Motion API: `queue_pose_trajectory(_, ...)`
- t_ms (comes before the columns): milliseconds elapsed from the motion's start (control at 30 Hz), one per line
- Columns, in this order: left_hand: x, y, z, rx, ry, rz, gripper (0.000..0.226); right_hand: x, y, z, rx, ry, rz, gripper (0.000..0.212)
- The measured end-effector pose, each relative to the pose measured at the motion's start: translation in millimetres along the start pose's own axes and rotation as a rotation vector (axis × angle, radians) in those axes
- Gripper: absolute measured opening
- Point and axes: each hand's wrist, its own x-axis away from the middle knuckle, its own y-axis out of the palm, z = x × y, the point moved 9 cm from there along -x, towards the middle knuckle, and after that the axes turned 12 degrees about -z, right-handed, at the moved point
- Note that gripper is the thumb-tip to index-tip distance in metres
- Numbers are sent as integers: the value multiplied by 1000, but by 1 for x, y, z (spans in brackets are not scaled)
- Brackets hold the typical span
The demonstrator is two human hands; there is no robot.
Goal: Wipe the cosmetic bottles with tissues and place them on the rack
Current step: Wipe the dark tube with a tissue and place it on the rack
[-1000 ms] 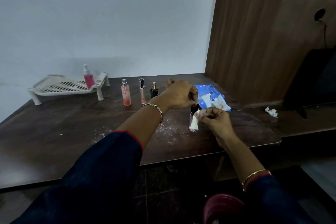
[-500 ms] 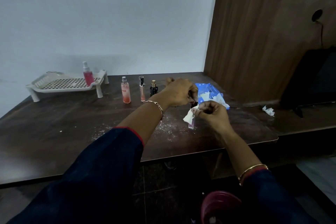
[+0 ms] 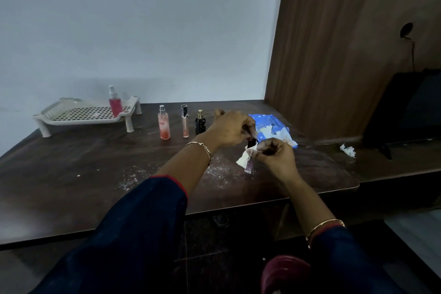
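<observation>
My left hand (image 3: 232, 127) grips the black cap of a slim clear bottle (image 3: 249, 166) that stands upright on the dark table (image 3: 71, 169). My right hand (image 3: 274, 155) pinches a white tissue (image 3: 243, 159) against the bottle's side. Three other bottles stand in a row behind: an orange spray bottle (image 3: 164, 124), a thin tube bottle (image 3: 185, 122) and a small black bottle (image 3: 200, 123). A white perforated rack (image 3: 78, 114) at the far left carries one red spray bottle (image 3: 115, 102).
A blue tissue pack (image 3: 272, 127) lies open just behind my hands. A crumpled tissue (image 3: 348, 150) sits at the right near a dark screen (image 3: 410, 107). White powder specks (image 3: 214, 170) dust the table. A wooden panel (image 3: 346, 43) rises at the right.
The tissue in my right hand has shifted from the bottle's lower side up toward its neck. My left hand has stayed on the cap.
</observation>
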Motion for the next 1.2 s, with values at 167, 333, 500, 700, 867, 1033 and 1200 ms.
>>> queue_pose_trajectory(167,9,-3,-7,-11,-39,60,23,4,-7,-1,175,25,114,28)
queue_pose_trajectory(333,15,-3,-15,81,-96,110,22,15,-5,-7,309,58,224,32)
queue_pose_trajectory(500,8,-2,-15,83,-143,108,25,19,-9,-1,378,123,184,30)
queue_pose_trajectory(700,15,-5,-10,109,-154,100,39,17,-22,-1,75,29,171,25)
queue_pose_trajectory(867,24,2,-17,349,-185,62,62,1,-7,-29,-69,-136,89,11)
queue_pose_trajectory(1033,27,5,-17,428,-178,51,69,-8,0,-14,-58,-80,24,9)
queue_pose_trajectory(1200,26,9,-18,408,-197,60,62,-4,-3,-9,-168,-86,0,18)
